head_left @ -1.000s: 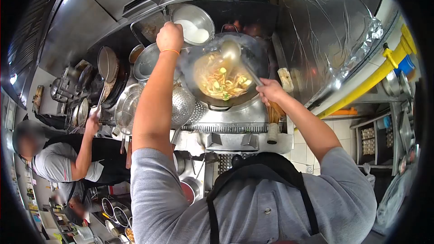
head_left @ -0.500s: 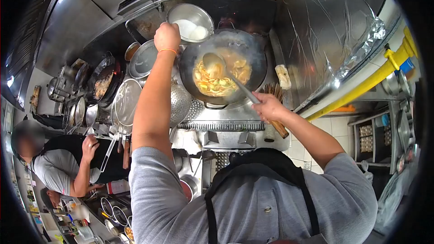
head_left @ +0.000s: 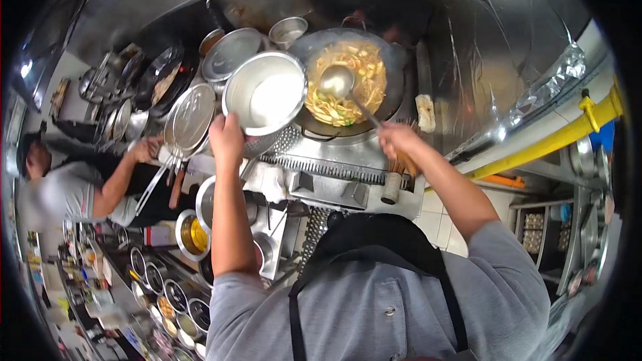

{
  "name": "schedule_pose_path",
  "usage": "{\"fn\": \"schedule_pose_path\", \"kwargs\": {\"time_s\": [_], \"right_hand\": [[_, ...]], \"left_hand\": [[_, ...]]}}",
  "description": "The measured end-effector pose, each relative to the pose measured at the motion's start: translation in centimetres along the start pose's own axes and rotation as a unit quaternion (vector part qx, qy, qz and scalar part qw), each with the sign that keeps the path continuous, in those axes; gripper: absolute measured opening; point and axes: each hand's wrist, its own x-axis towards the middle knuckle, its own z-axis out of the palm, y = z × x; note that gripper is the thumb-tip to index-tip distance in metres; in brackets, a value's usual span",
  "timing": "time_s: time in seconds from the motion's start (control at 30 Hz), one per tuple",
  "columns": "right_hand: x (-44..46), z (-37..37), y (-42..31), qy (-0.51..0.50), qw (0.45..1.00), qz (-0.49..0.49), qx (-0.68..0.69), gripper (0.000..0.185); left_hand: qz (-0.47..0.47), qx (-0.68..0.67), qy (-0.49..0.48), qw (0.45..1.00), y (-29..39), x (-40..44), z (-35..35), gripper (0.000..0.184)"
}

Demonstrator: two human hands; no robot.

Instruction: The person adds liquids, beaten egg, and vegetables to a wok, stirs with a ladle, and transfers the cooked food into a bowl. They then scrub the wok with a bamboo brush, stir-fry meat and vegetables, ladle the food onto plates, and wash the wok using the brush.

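Note:
My left hand [head_left: 227,137] grips the near rim of a wide metal bowl [head_left: 244,103], held left of the wok [head_left: 314,40]. Glare whitens the bowl's inside, so I cannot tell what it holds. My right hand [head_left: 399,142] is closed around the handle of a ladle [head_left: 336,81]. The ladle's cup rests among the sliced yellowish food [head_left: 364,60] in the wok, which looks like noodles or cut vegetables in liquid. Below my right wrist stands a bamboo brush [head_left: 393,184].
Strainers [head_left: 189,120] and a round metal lid [head_left: 232,53] lie left of the bowl. A small metal pot [head_left: 288,30] stands behind it. Another pan [head_left: 160,80] sits further left. A co-worker [head_left: 87,187] stands at left, and a yellow pipe [head_left: 548,144] runs along the right.
My left hand has brought the metal bowl toward me, away from the wok's back left edge. The ladle still sits in the food. The co-worker's raised hand has come down toward the strainers.

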Motion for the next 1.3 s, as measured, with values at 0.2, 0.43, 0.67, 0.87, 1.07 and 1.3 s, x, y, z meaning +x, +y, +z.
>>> {"fn": "schedule_pose_path", "kwargs": {"time_s": [0.2,0.43,0.67,0.87,1.07,1.3], "right_hand": [[1.9,-0.6,2.9,0.074,0.955,-0.207,-0.198,0.05],[3.7,1.0,-2.6,-0.045,0.992,0.013,-0.115,0.019],[3.2,3.0,-0.5,0.001,0.968,-0.056,-0.246,0.024],[8.6,1.2,-3.1,0.039,0.973,-0.043,-0.223,0.018],[-1.0,3.7,-0.2,-0.021,0.996,-0.011,-0.081,0.021],[1.6,3.3,-2.2,0.04,0.988,-0.073,-0.132,0.021]], "left_hand": [[-0.048,0.0,0.172,0.984,-4.7,-18.0,-11.0,0.022],[-0.231,0.121,0.482,0.836,-14.2,-40.3,-23.6,0.028],[-0.291,0.193,0.702,0.621,-14.9,-50.9,-29.1,0.028],[-0.389,0.199,0.717,0.543,-29.0,-56.8,-38.3,0.035],[-0.622,0.462,0.306,0.552,-25.9,-53.8,-37.6,0.051],[-0.374,0.462,0.686,0.419,-26.1,-46.9,-32.6,0.06]]}}
